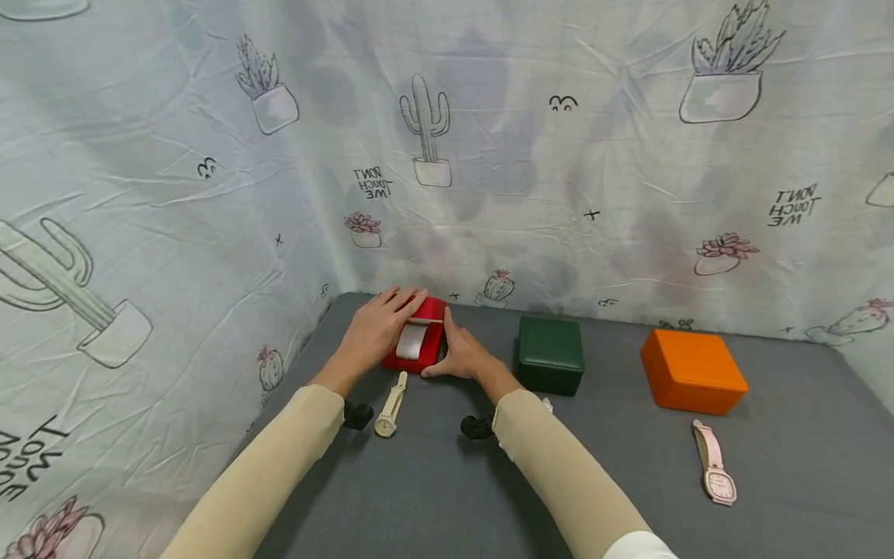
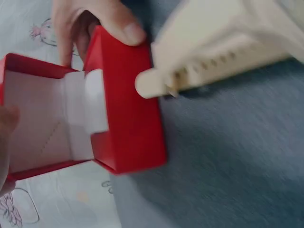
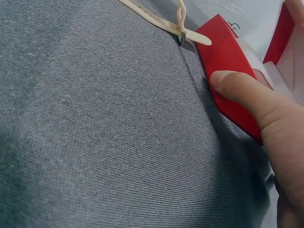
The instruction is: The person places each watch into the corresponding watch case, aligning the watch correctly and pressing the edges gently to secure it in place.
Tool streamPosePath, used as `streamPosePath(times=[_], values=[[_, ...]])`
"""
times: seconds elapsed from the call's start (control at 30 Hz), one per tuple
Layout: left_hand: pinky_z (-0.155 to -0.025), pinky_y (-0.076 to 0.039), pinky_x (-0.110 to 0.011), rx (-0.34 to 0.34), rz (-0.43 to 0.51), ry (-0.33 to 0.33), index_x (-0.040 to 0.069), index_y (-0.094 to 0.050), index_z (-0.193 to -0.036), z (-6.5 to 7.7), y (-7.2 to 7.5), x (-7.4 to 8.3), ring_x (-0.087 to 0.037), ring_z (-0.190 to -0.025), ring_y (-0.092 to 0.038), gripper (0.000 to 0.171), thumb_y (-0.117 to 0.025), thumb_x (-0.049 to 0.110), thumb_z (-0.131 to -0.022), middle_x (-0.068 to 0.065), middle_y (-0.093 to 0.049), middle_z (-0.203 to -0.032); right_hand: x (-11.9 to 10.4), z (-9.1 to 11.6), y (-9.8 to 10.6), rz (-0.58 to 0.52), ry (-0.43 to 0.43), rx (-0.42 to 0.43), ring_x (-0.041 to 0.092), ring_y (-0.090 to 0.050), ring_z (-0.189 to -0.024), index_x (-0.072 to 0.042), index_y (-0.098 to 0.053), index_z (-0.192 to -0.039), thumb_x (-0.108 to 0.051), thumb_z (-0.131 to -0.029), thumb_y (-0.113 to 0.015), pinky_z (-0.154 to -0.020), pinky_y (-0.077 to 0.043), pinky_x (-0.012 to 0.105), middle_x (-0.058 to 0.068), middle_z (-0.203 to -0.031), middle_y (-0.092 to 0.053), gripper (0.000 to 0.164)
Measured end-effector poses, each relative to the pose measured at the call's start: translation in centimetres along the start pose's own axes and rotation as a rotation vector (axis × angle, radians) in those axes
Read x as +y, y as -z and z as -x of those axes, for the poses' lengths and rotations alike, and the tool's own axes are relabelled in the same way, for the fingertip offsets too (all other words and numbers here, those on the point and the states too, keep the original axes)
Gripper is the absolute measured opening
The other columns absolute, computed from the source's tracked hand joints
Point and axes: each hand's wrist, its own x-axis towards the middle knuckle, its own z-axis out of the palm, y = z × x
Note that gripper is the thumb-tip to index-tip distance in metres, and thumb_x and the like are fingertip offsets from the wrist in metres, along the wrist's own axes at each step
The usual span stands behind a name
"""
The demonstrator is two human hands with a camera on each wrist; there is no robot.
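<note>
A red watch box stands with its lid raised on the grey cloth. Inside it sits a white cushion, and the lid's lining is white in the left wrist view. My left hand holds the lid, its fingers over the top. With the thumb on the front wall, my right hand grips the right side of the box; its other fingers are mostly hidden behind. A cream watch lies just in front of the box, strap end towards it, with its strap also in the right wrist view.
Right of the red box stands a closed green box, then a closed orange box. A pink watch lies before the orange one. My right forearm mostly hides a small whitish thing. A cactus-print curtain hangs behind.
</note>
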Motion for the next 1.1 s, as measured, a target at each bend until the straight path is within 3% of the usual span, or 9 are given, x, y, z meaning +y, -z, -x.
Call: streamPosePath(times=[0.13,0.33,0.53,0.77,1.1], values=[[-0.106,-0.044,-0.048,0.008,0.045,0.036,0.018,-0.044,-0.147,-1.3,0.0,0.4,-0.032,-0.136,-0.046,0.068,-0.069,0.002,-0.085,-0.006,-0.048,-0.148,-0.1,0.2,0.3,0.005,0.000,-0.019,0.044,-0.019,-0.146,-0.014,0.007,-0.156,-0.054,-0.071,-0.080,-0.116,-0.027,0.054,0.009,-0.161,-0.022,0.129],[-0.110,-0.038,-0.050,-0.066,0.084,0.018,0.014,-0.040,-0.148,-2.0,-0.1,0.5,-0.035,-0.142,-0.036,0.067,-0.067,0.006,-0.088,-0.009,-0.039,-0.154,-0.2,0.0,0.1,0.044,0.003,-0.002,0.043,-0.022,-0.146,-0.012,0.005,-0.156,-0.054,-0.070,-0.080,-0.117,-0.027,0.051,0.008,-0.161,-0.023,0.128],[-0.111,-0.035,-0.053,-0.065,0.105,-0.012,0.014,-0.037,-0.150,-1.6,-0.3,0.5,-0.037,-0.144,-0.032,0.071,-0.071,0.021,-0.088,-0.010,-0.033,-0.157,-0.1,0.1,0.1,0.041,-0.011,-0.010,0.045,-0.021,-0.145,-0.014,0.005,-0.156,-0.054,-0.070,-0.080,-0.117,-0.027,0.053,0.007,-0.162,-0.020,0.128],[-0.113,-0.029,-0.058,-0.209,0.085,-0.015,0.020,-0.020,-0.156,-0.8,-0.5,0.7,-0.037,-0.150,-0.010,0.096,-0.073,0.050,-0.081,-0.008,-0.008,-0.164,0.0,0.4,0.0,0.018,-0.011,-0.017,0.044,-0.020,-0.146,-0.014,0.005,-0.156,-0.052,-0.071,-0.080,-0.116,-0.028,0.055,0.009,-0.162,-0.019,0.127],[-0.117,-0.024,-0.056,-0.258,0.087,-0.006,0.024,-0.012,-0.157,-0.1,-0.3,0.4,-0.034,-0.151,-0.006,0.101,-0.073,0.049,-0.080,-0.005,0.000,-0.165,-0.4,0.7,0.1,0.065,-0.008,-0.016,0.034,-0.017,-0.149,-0.012,0.004,-0.156,-0.056,-0.073,-0.076,-0.118,-0.023,0.053,0.013,-0.162,-0.015,0.123]])
